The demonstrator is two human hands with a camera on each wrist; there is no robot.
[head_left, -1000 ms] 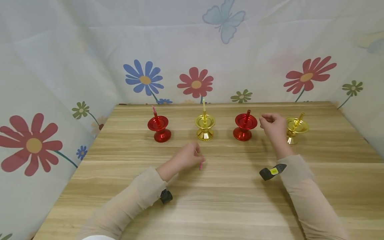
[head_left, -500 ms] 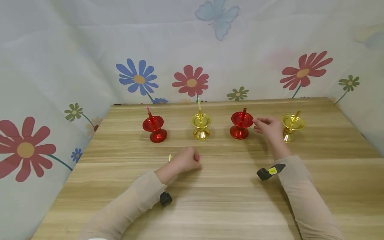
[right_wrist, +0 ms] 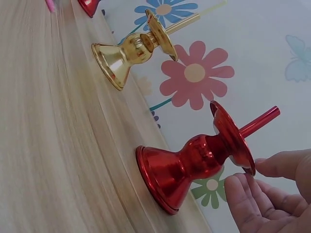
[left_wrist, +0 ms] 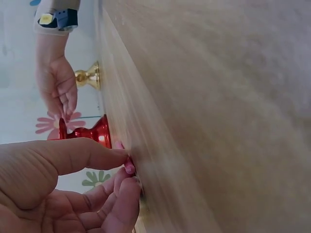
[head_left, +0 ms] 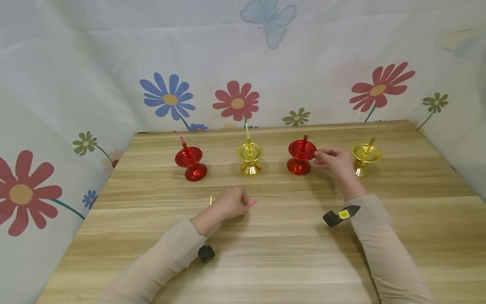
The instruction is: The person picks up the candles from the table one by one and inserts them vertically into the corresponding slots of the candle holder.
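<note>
My left hand point(head_left: 230, 203) is low at the table's middle, thumb and fingertips pinching a thin pink candle point(head_left: 252, 204). In the left wrist view the pink candle point(left_wrist: 129, 166) shows between thumb and fingers, close to the wood. My right hand point(head_left: 337, 164) holds the dish rim of the right-hand red candle holder point(head_left: 299, 165) between thumb and fingers. That holder stands upright with a bare tube, as the right wrist view shows of the red candle holder point(right_wrist: 201, 158). A yellow candle point(head_left: 211, 200) lies partly hidden behind my left hand.
Across the back of the wooden table point(head_left: 273, 253) stand a red holder point(head_left: 195, 172) with a pink candle, a gold holder point(head_left: 251, 169) with a pale yellow candle, and, right of my right hand, another gold holder point(head_left: 361, 170) with a bare tube. A flowered cloth point(head_left: 326, 50) hangs behind.
My right hand has moved left to the red holder's rim and taken hold of it. The pink candle in my left fingers has swung from pointing down to pointing right. The head view has shifted slightly.
</note>
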